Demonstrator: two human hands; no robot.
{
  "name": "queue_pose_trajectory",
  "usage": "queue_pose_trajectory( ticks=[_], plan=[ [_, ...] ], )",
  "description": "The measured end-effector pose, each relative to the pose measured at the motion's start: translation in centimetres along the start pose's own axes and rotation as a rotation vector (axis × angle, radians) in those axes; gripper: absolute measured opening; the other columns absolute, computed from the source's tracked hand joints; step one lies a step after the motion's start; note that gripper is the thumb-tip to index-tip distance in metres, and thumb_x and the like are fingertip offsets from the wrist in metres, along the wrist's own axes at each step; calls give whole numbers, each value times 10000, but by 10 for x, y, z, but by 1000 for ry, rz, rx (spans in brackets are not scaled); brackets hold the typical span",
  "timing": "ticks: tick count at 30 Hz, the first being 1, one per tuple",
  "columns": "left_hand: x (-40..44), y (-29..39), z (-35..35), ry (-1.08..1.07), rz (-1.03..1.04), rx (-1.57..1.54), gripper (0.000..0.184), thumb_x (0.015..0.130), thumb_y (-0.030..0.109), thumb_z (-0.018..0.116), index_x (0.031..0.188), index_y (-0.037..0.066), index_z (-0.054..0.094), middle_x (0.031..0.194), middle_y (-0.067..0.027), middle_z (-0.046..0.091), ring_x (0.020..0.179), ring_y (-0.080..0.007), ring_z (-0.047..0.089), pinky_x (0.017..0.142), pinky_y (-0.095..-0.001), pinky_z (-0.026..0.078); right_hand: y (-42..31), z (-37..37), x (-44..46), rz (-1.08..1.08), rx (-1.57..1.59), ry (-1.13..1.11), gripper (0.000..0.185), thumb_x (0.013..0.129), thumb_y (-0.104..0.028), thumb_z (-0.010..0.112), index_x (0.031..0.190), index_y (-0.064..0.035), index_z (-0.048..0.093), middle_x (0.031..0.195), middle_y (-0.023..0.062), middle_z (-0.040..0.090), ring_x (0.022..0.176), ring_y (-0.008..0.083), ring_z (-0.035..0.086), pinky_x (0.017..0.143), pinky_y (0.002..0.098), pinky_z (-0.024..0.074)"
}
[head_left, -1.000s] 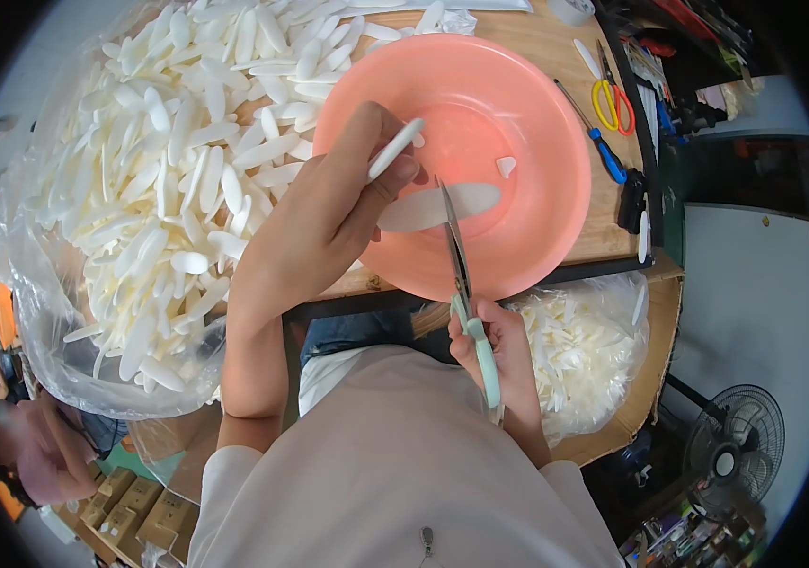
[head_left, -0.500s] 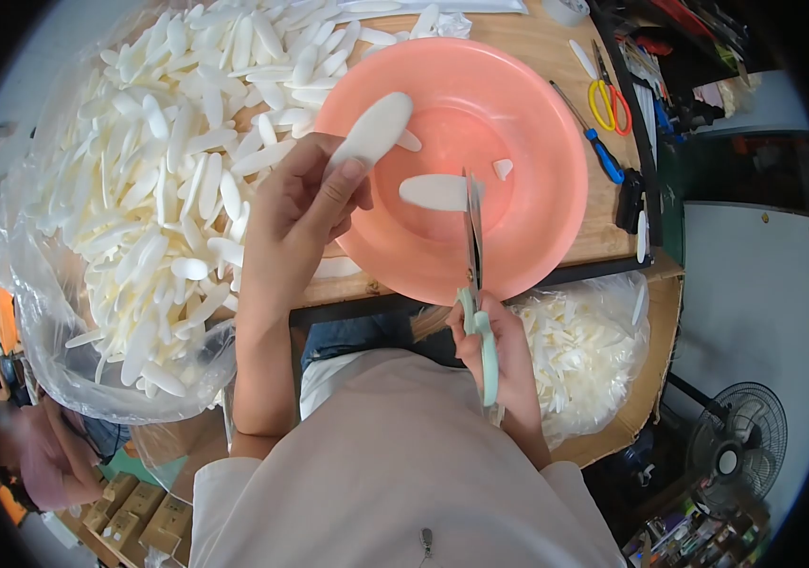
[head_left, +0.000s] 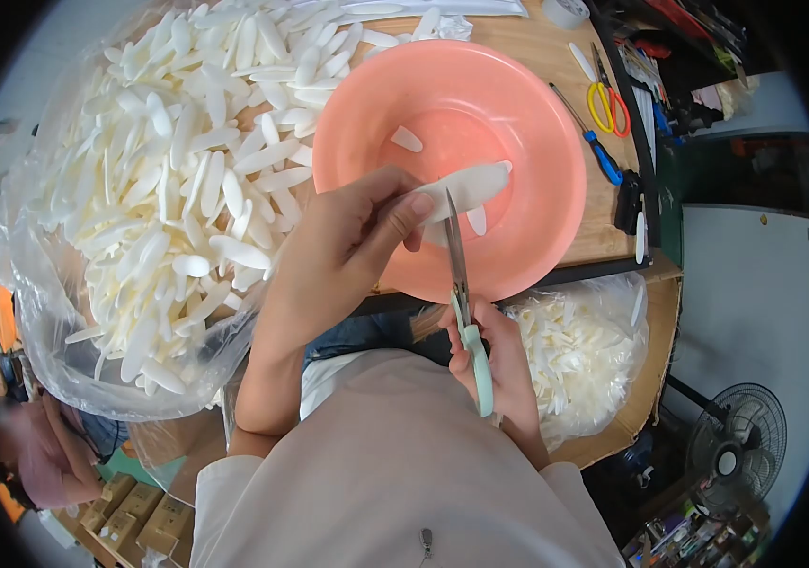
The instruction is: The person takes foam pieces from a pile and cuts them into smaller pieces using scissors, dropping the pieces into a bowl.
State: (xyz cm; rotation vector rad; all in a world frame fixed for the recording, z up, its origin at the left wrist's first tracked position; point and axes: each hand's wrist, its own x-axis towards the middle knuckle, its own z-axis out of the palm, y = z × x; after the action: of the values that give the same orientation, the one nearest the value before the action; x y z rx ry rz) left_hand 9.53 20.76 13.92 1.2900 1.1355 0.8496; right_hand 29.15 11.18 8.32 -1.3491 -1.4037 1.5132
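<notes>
My left hand [head_left: 343,246] pinches a flat, white, elongated oval piece [head_left: 480,184] over the pink basin [head_left: 570,189]. The piece points right, its near end hidden by my fingers. In my right hand [head_left: 508,364] are scissors [head_left: 458,260] with pale green handles, their blades pointing up and overlapping the white piece just beyond my left fingertips. Whether the blades are biting into it I cannot tell. Inside the basin lie a white cut piece [head_left: 406,139] and another white piece [head_left: 477,221], partly below the held one.
A large heap of similar white pieces [head_left: 196,161] spreads from a clear plastic bag at left. Yellow-and-red-handled scissors [head_left: 601,106] and a blue-handled screwdriver [head_left: 603,159] lie at right. Below the table edge, a bag of white scraps [head_left: 579,355] sits in a cardboard box. A fan [head_left: 731,459] stands lower right.
My left hand has moved right and down, bringing its white piece to the scissors. The piece formerly at the blades is no longer there. The scissors have shifted slightly left and down.
</notes>
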Motion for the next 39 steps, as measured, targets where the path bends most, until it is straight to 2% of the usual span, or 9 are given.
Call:
queue_pose_trajectory(
  ticks=[12, 14, 15, 17, 20, 27, 30, 33, 39],
  plan=[
    [11, -1, 5, -69, -19, 314, 208, 972, 165, 557, 946, -32, 617, 742, -54, 591, 696, -113, 520, 662, -264, 436, 0, -1, -2, 172, 60, 79, 663, 799, -666, 635, 894, -17, 535, 729, -6, 492, 644, 57, 481, 546, 231, 405],
    [17, -21, 9, 490, 500, 634, 148, 940, 102, 572, 958, -36, 624, 753, -98, 633, 688, -184, 576, 701, -280, 475, 3, -2, -1, 88, 162, 72, 503, 866, -498, 634, 916, -8, 531, 747, 9, 503, 655, 65, 476, 564, 231, 413],
    [10, -21, 3, 489, 491, 639, 148, 940, 102, 572, 958, -36, 624, 753, -98, 633, 688, -184, 576, 701, -280, 475, 5, -3, 0, 1, 262, 69, 346, 932, -329, 632, 939, 0, 527, 765, 23, 515, 665, 72, 471, 581, 231, 421],
    [-15, -13, -19, 305, 24, 639, 176, 902, 50, 587, 1060, -25, 606, 905, -132, 674, 820, -268, 634, 785, -314, 495, 12, -6, 0, -19, 297, 31, 502, 957, -489, 525, 976, 12, 525, 797, 31, 498, 665, 86, 467, 593, 237, 435],
    [-40, -39, -28, 32, -152, 796, 253, 860, 9, 599, 1112, 7, 582, 1086, -126, 639, 975, -296, 610, 809, -367, 496, 7, -8, 1, 9, 364, -23, 678, 913, -656, 446, 1014, 10, 529, 780, 39, 503, 652, 106, 478, 597, 259, 456],
    [-58, -117, -34, 128, 15, 1173, 264, 767, -30, 625, 1020, 29, 576, 1156, -114, 568, 1018, -341, 545, 811, -431, 484, 8, -9, 4, -7, 357, -113, 602, 937, -597, 471, 996, -1, 537, 746, 27, 508, 639, 99, 492, 588, 257, 456],
    [-67, -81, -41, 162, 37, 1007, 229, 772, -52, 606, 988, 23, 582, 963, -136, 599, 901, -297, 585, 737, -364, 491, 5, -9, -2, 141, 464, -42, 303, 954, -296, 606, 959, 2, 547, 742, 17, 511, 616, 77, 503, 570, 230, 446],
    [-69, -39, -47, 210, -345, 564, 125, 848, -13, 593, 961, 38, 572, 869, -127, 618, 747, -223, 597, 682, -301, 478, -1, -10, -4, 188, 343, -17, 259, 944, -241, 620, 953, 9, 553, 732, 13, 506, 634, 71, 505, 561, 222, 437],
    [-36, -14, -24, 358, 1, -29, 100, 951, 31, 544, 1034, -12, 577, 871, -17, 602, 767, -103, 556, 686, -243, 448, 8, -1, 4, -47, 444, -103, 324, 939, -313, 625, 981, 1, 556, 759, 12, 509, 649, 82, 488, 575, 233, 401]
  ],
)
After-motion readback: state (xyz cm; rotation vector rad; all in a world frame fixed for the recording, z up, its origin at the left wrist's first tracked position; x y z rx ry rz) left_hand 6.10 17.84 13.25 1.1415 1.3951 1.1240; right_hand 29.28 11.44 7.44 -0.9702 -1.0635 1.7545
